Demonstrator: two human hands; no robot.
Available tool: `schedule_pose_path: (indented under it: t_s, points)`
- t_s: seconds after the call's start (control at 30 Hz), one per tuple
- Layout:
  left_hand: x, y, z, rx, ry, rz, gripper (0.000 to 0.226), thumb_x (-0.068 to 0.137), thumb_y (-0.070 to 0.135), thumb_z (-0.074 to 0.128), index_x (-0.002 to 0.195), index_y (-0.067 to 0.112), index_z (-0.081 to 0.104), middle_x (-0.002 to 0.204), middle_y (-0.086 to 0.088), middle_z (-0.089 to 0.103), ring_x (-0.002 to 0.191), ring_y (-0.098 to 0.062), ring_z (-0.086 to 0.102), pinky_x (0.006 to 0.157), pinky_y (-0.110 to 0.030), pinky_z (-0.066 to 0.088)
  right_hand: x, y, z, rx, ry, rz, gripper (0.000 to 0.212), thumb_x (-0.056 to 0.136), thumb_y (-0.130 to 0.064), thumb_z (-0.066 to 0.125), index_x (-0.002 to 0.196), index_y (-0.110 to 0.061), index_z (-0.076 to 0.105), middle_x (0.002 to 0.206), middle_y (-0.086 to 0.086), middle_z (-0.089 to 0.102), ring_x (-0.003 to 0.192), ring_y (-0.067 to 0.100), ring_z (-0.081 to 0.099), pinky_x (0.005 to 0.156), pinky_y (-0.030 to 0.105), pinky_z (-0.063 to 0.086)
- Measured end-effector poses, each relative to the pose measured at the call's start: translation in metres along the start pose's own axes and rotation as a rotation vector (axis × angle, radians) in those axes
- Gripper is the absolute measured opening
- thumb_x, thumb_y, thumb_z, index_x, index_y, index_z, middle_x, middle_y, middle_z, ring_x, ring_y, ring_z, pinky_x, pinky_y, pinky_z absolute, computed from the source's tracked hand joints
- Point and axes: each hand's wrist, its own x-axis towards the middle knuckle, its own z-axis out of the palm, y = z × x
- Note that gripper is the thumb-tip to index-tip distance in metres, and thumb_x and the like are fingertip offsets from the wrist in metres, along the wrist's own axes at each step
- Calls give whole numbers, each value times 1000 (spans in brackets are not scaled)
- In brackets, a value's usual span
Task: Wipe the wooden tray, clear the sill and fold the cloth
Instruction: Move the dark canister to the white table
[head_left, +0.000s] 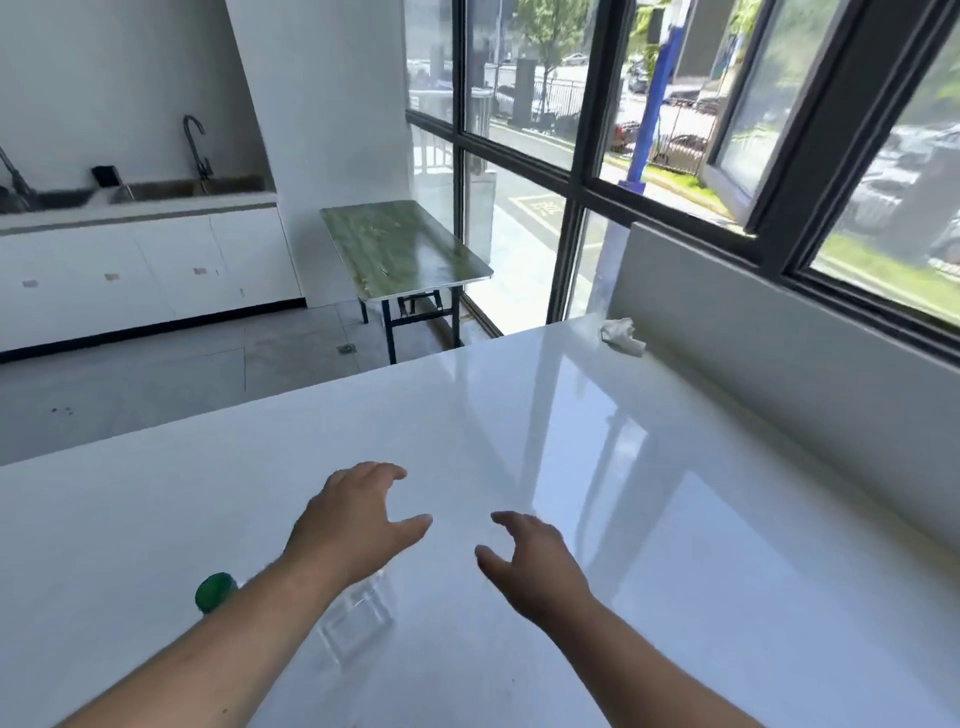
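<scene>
My left hand (353, 525) and my right hand (530, 561) hover side by side over the glossy white counter (675, 545), fingers spread, holding nothing. A crumpled white cloth (622, 335) lies at the far end of the counter, against the grey wall under the window. Below my left forearm lies a clear plastic bottle (358, 618) with a green cap (214, 592), partly hidden by the arm. No wooden tray is in view.
A dark-framed window (779, 171) runs along the right above the grey sill wall (779, 338). Beyond the counter's far edge stand a green folding table (400, 249) and a white cabinet with sinks and taps (145, 197).
</scene>
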Motion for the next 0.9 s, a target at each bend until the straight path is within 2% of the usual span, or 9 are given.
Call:
schedule_pose_path:
  t_s: [0.1,0.37,0.43,0.67,0.8,0.9]
  points:
    - [17,68,20,70,-85,99,77,81,68,67,148,36,49,155,16,49,144,-14,38,103,-37,49,-19,42,-63,-106,150,8,71,87,-65,56,151,-35,48,155,-13,50,147,13,35,112,37,42]
    - [-7,300,129,111,-309,481,80,81,66,69,152,36,46,159,13,46,143,-16,42,103,-38,50,-153,228,-201,-75,468,356,73,88,-67,58,151,-32,48,154,-8,51,145,17,37,111,37,41]
    - [-30,366,162,121,-349,577,79,81,66,69,151,36,47,157,12,47,137,-16,49,98,-37,53,-203,280,-225,-50,535,461,71,89,-65,59,150,-32,48,154,-8,51,145,18,37,111,38,42]
    - [-158,580,292,126,-511,854,76,83,64,70,150,37,47,156,15,47,141,-13,42,92,-35,49,-395,456,-293,-19,661,768,68,90,-62,59,149,-29,49,152,-7,52,144,19,38,114,37,38]
    - [-236,675,367,165,-628,982,76,84,63,69,151,37,45,158,16,46,144,-13,39,100,-34,46,-489,540,-319,7,739,916,62,91,-59,61,144,-27,55,143,-6,57,136,19,44,105,36,42]
    - [-288,729,416,203,-713,1042,81,83,63,70,153,38,41,159,17,43,144,-12,39,97,-33,46,-545,589,-324,72,804,1018,53,88,-55,64,133,-27,62,130,-7,61,124,19,51,93,35,49]
